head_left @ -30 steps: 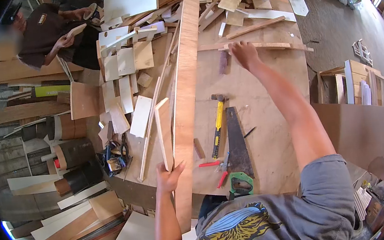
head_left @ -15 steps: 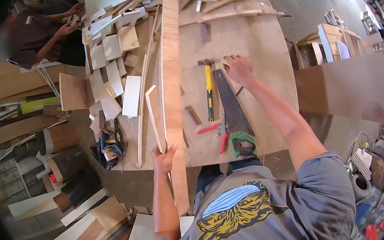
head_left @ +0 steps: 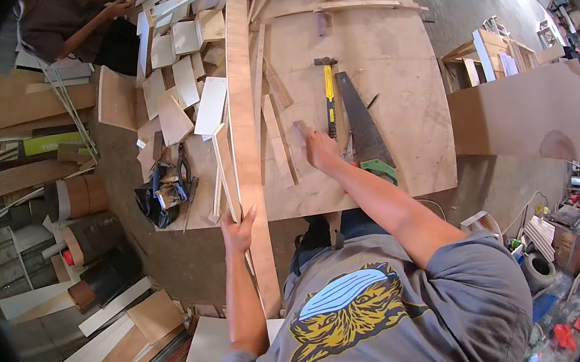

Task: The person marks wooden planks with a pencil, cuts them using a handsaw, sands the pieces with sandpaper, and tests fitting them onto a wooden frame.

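My left hand is closed around the near part of a long, narrow plywood strip, which runs up the table and overhangs its near edge. A thin wooden piece lies along the strip's left side, by the same hand. My right hand has its fingers closed at the near end of a small brown wooden block on the table. Right of it lie a hammer with a yellow and black handle and a handsaw with a green handle. Red-handled pliers are mostly hidden behind my right forearm.
Wood offcuts pile up on the table's left and far side. A black bag with tools sits at the near left corner. Another person's arm shows at top left. A large brown board stands right of the table.
My right hand has moved from beside the saw blade, left and nearer, onto the small block. My left hand keeps its hold on the strip. The view has shifted.
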A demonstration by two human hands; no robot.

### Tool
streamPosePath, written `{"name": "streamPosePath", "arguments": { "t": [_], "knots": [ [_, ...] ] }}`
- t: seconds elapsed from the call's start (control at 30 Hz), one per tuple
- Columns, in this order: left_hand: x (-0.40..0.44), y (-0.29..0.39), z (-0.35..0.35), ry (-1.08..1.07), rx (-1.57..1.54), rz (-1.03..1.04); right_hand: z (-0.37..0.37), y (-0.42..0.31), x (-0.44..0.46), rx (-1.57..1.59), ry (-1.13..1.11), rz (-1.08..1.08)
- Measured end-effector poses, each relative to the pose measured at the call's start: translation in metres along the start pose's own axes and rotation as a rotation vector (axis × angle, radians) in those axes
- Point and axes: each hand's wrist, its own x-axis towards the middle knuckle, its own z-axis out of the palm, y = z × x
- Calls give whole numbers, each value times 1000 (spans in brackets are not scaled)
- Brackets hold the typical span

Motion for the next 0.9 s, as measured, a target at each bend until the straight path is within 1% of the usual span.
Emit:
{"name": "streamPosePath", "arguments": {
  "t": [0.07, 0.17, 0.2, 0.3, 0.4, 0.5, 0.6, 0.7, 0.73, 0.83, 0.9],
  "knots": [
    [-6, -6, -8, 28, 0, 42, 21, 8, 11, -18, -67, 92],
    [-14, -23, -27, -22, 5, 1, 21, 6, 9, -23, -1, 76],
    [-16, -27, -30, -5, 4, -2, 23, 2, 11, 39, 73, 64],
    [-26, -35, -39, 22, -18, -50, 29, -21, 27, 162, 120, 56],
    [-32, -48, -52, 50, -3, -69, 51, -54, 57, 378, 259, -146],
    [-38, -54, -66, 109, 17, -29, 68, -101, 97, 599, 222, -207],
    [-39, -54, -77, 175, 14, 14, 61, -156, 125, 1008, -91, -47],
    [-44, -54, -86, 231, -38, -23, 76, -185, 159, 1213, -230, -15],
    [-45, -54, -90, 246, -61, -43, 69, -194, 162, 1201, -261, 23],
    [-47, -61, -96, 310, -55, -92, 80, -219, 192, 1168, -252, 51],
    [-44, -64, -94, 367, -92, -94, 88, -233, 213, 1142, -240, 32]
  ]
}}
